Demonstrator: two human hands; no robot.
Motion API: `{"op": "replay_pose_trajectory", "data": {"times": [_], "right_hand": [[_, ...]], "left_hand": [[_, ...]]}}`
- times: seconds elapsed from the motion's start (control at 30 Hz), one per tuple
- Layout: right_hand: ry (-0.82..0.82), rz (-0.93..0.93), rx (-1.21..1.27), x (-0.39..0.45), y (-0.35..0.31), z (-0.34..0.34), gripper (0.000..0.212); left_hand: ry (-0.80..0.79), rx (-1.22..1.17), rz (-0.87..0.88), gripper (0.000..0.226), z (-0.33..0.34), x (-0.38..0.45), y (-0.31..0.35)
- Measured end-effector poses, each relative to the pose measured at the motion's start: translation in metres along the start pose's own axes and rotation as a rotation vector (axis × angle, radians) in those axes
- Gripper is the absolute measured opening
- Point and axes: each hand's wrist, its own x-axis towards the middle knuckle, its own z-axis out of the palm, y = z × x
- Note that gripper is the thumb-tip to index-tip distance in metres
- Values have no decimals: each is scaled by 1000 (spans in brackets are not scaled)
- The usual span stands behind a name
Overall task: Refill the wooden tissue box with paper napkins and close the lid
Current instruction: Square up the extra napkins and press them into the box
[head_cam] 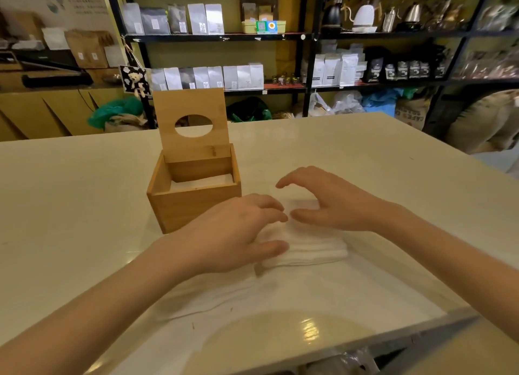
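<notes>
The wooden tissue box stands on the table, left of centre. Its lid, with an oval hole, is raised upright at the back. White napkins lie inside, low in the box. A stack of white paper napkins rests on the table just right of the box. My left hand lies over the stack's left end, thumb against its front edge. My right hand hovers arched over the stack's far side, fingers spread. Whether either hand grips the stack is unclear.
The pale table reaches to a front edge near me. Some flat white napkins lie spread on it nearer to me. Black shelves with bags, kettles and jars stand behind the table.
</notes>
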Motion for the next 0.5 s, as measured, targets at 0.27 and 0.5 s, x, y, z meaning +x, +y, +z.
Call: {"op": "replay_pose_trajectory", "data": {"times": [0.27, 0.5], "right_hand": [[-62, -107, -119, -63, 3, 16, 66], [-14, -185, -423, -61, 0, 21, 36]], "left_hand": [[-93, 170, 33, 73, 20, 11, 3], [-20, 226, 41, 45, 30, 14, 4]]}}
